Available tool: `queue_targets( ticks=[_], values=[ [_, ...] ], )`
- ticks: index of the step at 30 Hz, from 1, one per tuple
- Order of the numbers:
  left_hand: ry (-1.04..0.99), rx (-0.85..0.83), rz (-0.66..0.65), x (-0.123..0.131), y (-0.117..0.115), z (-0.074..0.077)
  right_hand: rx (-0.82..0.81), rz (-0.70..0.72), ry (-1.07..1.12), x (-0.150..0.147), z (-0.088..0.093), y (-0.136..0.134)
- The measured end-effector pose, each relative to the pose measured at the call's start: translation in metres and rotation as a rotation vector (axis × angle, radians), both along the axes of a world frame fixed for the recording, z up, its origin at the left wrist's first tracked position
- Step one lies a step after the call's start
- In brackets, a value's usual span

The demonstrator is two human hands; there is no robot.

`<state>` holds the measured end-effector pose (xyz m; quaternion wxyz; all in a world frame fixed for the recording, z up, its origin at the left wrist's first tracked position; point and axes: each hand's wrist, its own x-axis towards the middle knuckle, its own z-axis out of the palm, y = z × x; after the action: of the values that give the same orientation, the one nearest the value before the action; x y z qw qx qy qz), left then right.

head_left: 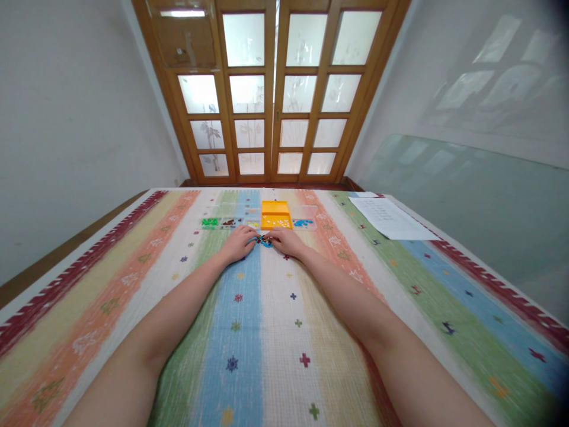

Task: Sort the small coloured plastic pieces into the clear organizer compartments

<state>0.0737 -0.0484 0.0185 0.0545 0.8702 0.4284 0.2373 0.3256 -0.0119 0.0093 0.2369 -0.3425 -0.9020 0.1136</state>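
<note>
My left hand (240, 242) and my right hand (284, 239) meet at the middle of the table, fingertips closed on a small cluster of blue and dark pieces (265, 242). The cluster is partly hidden by my fingers, and its exact kind is too small to make out. Just beyond my hands stands an open orange box (275, 207) with small pale pieces inside. Left of it, a clear compartment box holds green pieces (210, 222), dark brown pieces (229, 222) and yellow pieces (253, 225). Blue pieces (303, 223) lie in a clear box on the right.
A striped, patterned tablecloth (235, 356) covers the table. A sheet of paper with writing (386, 218) lies at the right rear. Behind the table are wooden doors with glass panes (269, 95), and a glass sheet (466, 201) leans along the right wall.
</note>
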Motion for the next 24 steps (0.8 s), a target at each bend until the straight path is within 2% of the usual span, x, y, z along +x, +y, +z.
queue_targets(
  ticks=[9, 16, 24],
  values=[
    [0.007, 0.03, 0.004, -0.0051, 0.0054, -0.0061, -0.002, -0.017, -0.019, -0.0009, 0.0046, -0.0032],
    [0.022, 0.049, -0.015, -0.0061, 0.0052, -0.0051, 0.038, 0.006, -0.054, -0.0035, 0.0049, -0.006],
    [-0.004, 0.068, -0.059, -0.0044, 0.0036, -0.0027, -0.024, -0.011, -0.024, -0.005, 0.008, -0.008]
  ],
)
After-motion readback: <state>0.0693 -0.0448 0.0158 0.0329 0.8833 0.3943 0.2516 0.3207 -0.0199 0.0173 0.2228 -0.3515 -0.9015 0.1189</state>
